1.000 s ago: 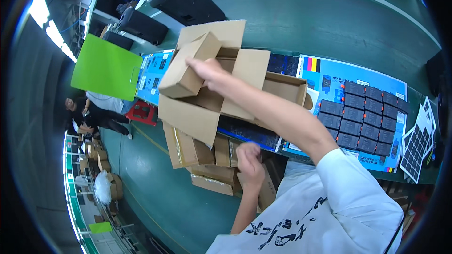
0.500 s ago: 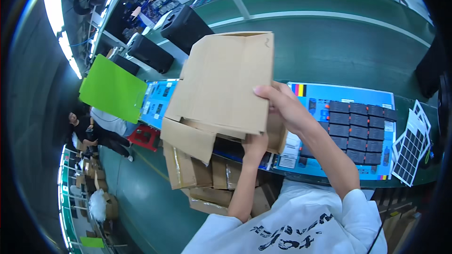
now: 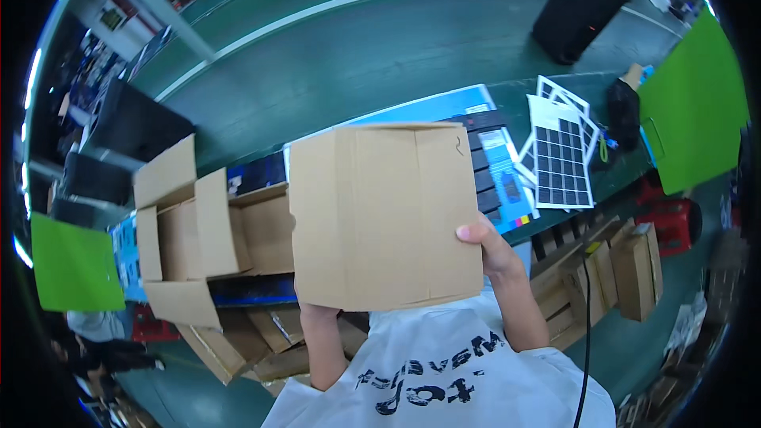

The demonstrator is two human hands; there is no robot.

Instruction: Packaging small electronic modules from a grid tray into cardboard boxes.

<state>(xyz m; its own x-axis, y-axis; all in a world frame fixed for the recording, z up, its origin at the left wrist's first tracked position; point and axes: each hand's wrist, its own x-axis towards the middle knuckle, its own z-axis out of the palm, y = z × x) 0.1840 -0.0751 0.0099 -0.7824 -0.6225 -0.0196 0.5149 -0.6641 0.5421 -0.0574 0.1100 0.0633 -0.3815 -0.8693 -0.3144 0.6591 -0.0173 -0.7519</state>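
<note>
At the desk's left end I see an open carton (image 3: 210, 230), flaps splayed, with bare green floor beyond the far edge. My left hand is hidden behind the cardboard box (image 3: 380, 218) I hold up, so I cannot tell its grip. My right hand (image 3: 485, 244) clamps fingers (image 3: 468, 232) on its right edge; grid sheets (image 3: 561, 160) lie further right.

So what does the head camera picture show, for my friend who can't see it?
A person holds a plain brown cardboard box up with both hands, the right hand gripping its edge and the left mostly hidden behind it. Beside it sits an open brown cardboard carton.
</note>
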